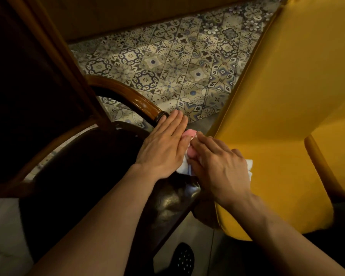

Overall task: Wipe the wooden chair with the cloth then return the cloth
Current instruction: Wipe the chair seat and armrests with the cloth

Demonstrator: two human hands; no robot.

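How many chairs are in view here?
2: the wooden chair at left, under both hands and the cloth; the yellow chair at right. Others may sit outside the frame.

One head-worn camera looks steeply down and forward from close above the front corner of the wooden chair's seat. Both forearms run up from the bottom edge to mid-picture. The patterned floor fills the top, a yellow chair the right side.
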